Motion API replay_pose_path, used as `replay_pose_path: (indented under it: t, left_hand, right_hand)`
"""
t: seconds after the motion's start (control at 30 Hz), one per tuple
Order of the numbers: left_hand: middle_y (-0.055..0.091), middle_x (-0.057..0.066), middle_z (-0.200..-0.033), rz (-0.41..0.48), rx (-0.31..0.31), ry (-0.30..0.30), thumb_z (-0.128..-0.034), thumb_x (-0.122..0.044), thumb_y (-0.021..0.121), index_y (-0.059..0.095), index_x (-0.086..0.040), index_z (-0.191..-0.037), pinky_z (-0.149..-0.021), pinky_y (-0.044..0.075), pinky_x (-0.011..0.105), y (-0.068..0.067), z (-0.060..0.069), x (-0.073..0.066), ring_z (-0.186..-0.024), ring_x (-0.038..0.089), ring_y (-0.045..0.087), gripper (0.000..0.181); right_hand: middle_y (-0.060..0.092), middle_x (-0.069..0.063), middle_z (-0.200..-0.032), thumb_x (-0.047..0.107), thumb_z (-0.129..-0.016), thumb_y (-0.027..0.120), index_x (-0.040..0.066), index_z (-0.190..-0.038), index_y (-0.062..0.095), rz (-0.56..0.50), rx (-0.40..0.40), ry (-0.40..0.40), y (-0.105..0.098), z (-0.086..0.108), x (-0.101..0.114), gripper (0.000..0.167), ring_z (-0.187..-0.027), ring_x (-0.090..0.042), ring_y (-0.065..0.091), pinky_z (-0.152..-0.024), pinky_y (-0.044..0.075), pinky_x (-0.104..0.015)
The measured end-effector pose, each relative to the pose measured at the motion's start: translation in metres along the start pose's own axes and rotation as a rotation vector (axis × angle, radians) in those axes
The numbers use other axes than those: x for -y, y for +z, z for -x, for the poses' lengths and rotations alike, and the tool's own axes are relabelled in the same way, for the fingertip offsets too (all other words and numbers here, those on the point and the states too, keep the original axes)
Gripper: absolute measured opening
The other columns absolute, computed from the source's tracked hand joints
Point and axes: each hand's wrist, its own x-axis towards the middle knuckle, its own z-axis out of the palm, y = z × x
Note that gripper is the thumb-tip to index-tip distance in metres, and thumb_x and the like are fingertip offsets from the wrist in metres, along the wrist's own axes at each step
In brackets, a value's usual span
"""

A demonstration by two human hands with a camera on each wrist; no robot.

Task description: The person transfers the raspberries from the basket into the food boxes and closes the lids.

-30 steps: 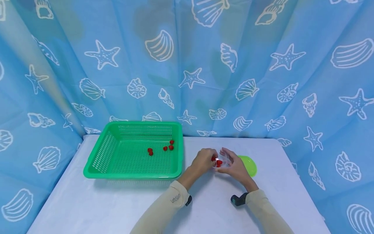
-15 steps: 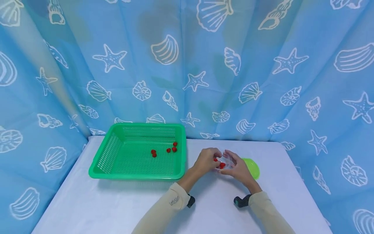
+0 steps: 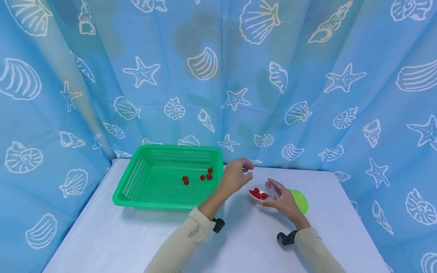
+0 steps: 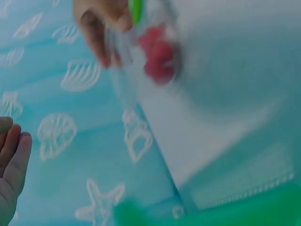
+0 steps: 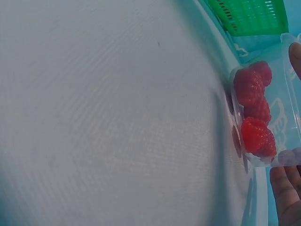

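A clear plastic container (image 5: pixel 286 117) sits tilted on the white table, with several red raspberries (image 5: pixel 254 108) gathered at its lower side. My right hand (image 3: pixel 281 199) grips it, thumb and fingers curved around the rim. Nothing shows between the fingers of my left hand (image 3: pixel 236 175), which hovers in the air between the container and a green basket (image 3: pixel 167 205). Its fingers are loosely bent, and in the left wrist view the left hand (image 4: pixel 13 174) is only partly in frame. Several more raspberries (image 3: pixel 209 176) lie on the basket floor, mostly toward its right side.
A lime-green lid (image 3: pixel 300 201) lies on the table (image 3: pixel 252 242) just right of my right hand, partly hidden by it. Behind the table's far edge hangs a blue curtain (image 3: pixel 205 94) with white shell and starfish prints.
My left hand has come out of the container and moved up and left toward the basket. My right hand stays on the container, where the raspberries are now in plainer view. The head view has shifted slightly.
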Motion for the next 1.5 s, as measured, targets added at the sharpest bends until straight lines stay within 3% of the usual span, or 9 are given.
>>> replay_pose_path:
  t: [0.2, 0.43, 0.53, 0.63, 0.83, 1.0, 1.2, 1.37, 1.5]
  left_hand:
    - [0.070, 0.005, -0.101, 0.257, -0.048, -0.054, -0.0895, -0.007, 0.069, 0.070, -0.004, -0.105, -0.078, 0.055, 0.028, -0.041, -0.016, 0.021, -0.095, 0.018, 0.066, 0.016]
    - [0.061, 0.027, -0.121, 0.823, -0.037, -0.297, -0.0924, 0.003, 0.062, 0.061, 0.008, -0.122, -0.096, 0.050, 0.040, -0.075, -0.030, 0.062, -0.109, 0.033, 0.063, 0.030]
    - [0.053, 0.032, -0.130, 0.919, -0.063, -0.375, -0.0937, 0.007, 0.057, 0.052, 0.014, -0.129, -0.099, 0.047, 0.041, -0.082, -0.033, 0.082, -0.118, 0.038, 0.057, 0.036]
    - [0.050, 0.032, -0.133, 0.941, -0.073, -0.444, -0.0952, 0.007, 0.055, 0.049, 0.015, -0.132, -0.099, 0.047, 0.038, -0.083, -0.034, 0.099, -0.126, 0.041, 0.049, 0.038]
    - [0.050, 0.029, -0.136, 0.980, -0.059, -0.605, -0.0972, 0.003, 0.054, 0.049, 0.012, -0.134, -0.102, 0.044, 0.038, -0.082, -0.032, 0.127, -0.127, 0.037, 0.049, 0.039]
    - [0.057, 0.031, -0.125, 0.850, 0.011, -0.713, -0.0959, 0.001, 0.056, 0.053, 0.014, -0.129, -0.099, 0.047, 0.042, -0.081, -0.028, 0.145, -0.110, 0.034, 0.063, 0.036]
    - [0.059, 0.031, -0.116, 0.679, 0.107, -0.722, -0.0958, -0.001, 0.053, 0.045, 0.015, -0.131, -0.090, 0.053, 0.039, -0.079, -0.026, 0.149, -0.094, 0.032, 0.069, 0.040]
    - [0.058, 0.027, -0.103, 0.532, 0.082, -0.731, -0.0943, 0.002, 0.051, 0.032, 0.015, -0.138, -0.074, 0.058, 0.035, -0.075, -0.025, 0.152, -0.075, 0.025, 0.070, 0.050]
    - [0.061, 0.025, -0.101, 0.517, 0.074, -0.783, -0.0952, 0.000, 0.051, 0.040, 0.014, -0.134, -0.082, 0.057, 0.040, -0.072, -0.021, 0.152, -0.078, 0.027, 0.071, 0.043]
  right_hand:
    - [0.045, -0.009, -0.148, 0.039, -0.069, 0.088, 0.016, -0.152, 0.033, 0.020, -0.002, 0.005, -0.002, 0.000, -0.001, 0.102, -0.141, -0.033, 0.030, -0.102, 0.041, -0.052]
    - [0.044, -0.008, -0.148, 0.039, -0.069, 0.088, 0.017, -0.152, 0.033, 0.038, 0.002, 0.008, 0.000, -0.001, -0.001, 0.102, -0.141, -0.035, 0.029, -0.099, 0.044, -0.053]
    - [0.045, -0.008, -0.148, 0.040, -0.069, 0.088, 0.017, -0.152, 0.033, 0.035, 0.004, 0.004, 0.000, -0.002, -0.002, 0.102, -0.141, -0.034, 0.029, -0.100, 0.043, -0.052]
    - [0.046, -0.007, -0.147, 0.039, -0.069, 0.088, 0.017, -0.152, 0.034, 0.034, -0.004, 0.007, -0.002, -0.003, -0.002, 0.101, -0.141, -0.034, 0.030, -0.101, 0.042, -0.052]
    - [0.045, -0.008, -0.147, 0.039, -0.069, 0.088, 0.017, -0.151, 0.034, 0.034, -0.011, 0.028, -0.002, -0.002, -0.002, 0.101, -0.141, -0.035, 0.030, -0.101, 0.043, -0.052]
    - [0.045, -0.007, -0.147, 0.041, -0.068, 0.088, 0.018, -0.152, 0.034, 0.043, -0.004, 0.031, -0.001, -0.002, -0.001, 0.102, -0.141, -0.032, 0.030, -0.102, 0.042, -0.051]
    - [0.043, -0.009, -0.149, 0.041, -0.068, 0.088, 0.017, -0.152, 0.033, 0.080, -0.009, 0.028, -0.003, -0.001, 0.002, 0.103, -0.141, -0.034, 0.029, -0.102, 0.041, -0.053]
    - [0.045, -0.008, -0.148, 0.042, -0.068, 0.088, 0.017, -0.152, 0.034, 0.065, -0.011, 0.022, -0.003, -0.001, 0.003, 0.103, -0.141, -0.032, 0.030, -0.103, 0.040, -0.051]
    - [0.045, -0.008, -0.147, 0.040, -0.069, 0.088, 0.016, -0.152, 0.034, 0.047, 0.002, 0.026, -0.003, -0.001, 0.003, 0.102, -0.140, -0.032, 0.031, -0.103, 0.039, -0.050]
